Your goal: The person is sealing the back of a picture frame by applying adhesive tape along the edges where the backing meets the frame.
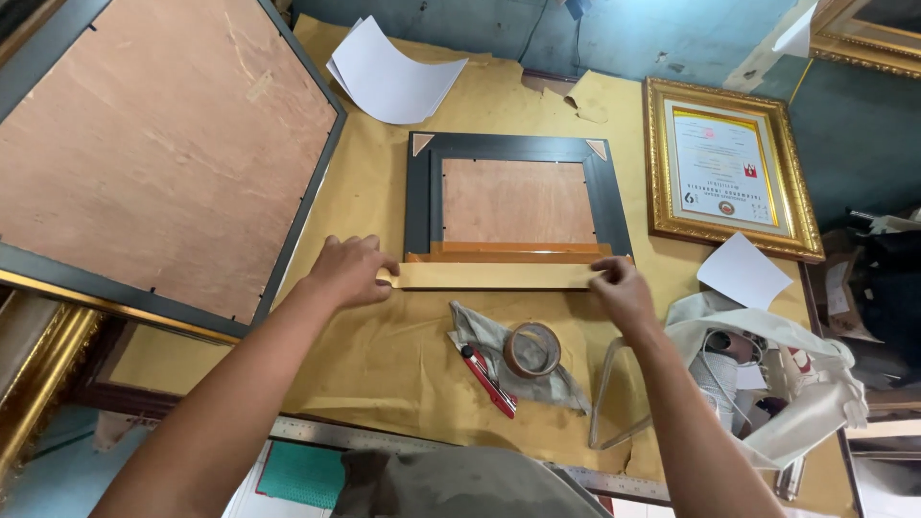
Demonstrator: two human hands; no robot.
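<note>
Two hands stretch one strip of brown tape point(494, 276) along the near edge of the small dark frame point(518, 197), which lies face down on the paper-covered counter point(384, 355) so its plywood backing point(518, 201) faces up at me. I judge I hold the strip taut from both ends to keep it straight where it bridges the backing and the frame's rail. My left hand point(347, 270) sits at the frame's near left corner, fingers curled down with the thumb pinching the strip's end. My right hand point(624, 291) presses the other end at the near right corner, fingers bent and closed on the tape, though I cannot tell how much of it they pinch. Just nearer to me than the frame, a roll of tape point(531, 349) rests on a grey cloth point(523, 369), with a red cutter point(489, 380) touching the cloth's left edge, all within easy reach of either hand. Left of the frame a much larger frame point(153, 153) lies face down too. Right of it lies a gold frame point(729, 168) with a certificate, face up. Beyond the frame's far left corner, white sheets point(389, 72) curl upward.
</note>
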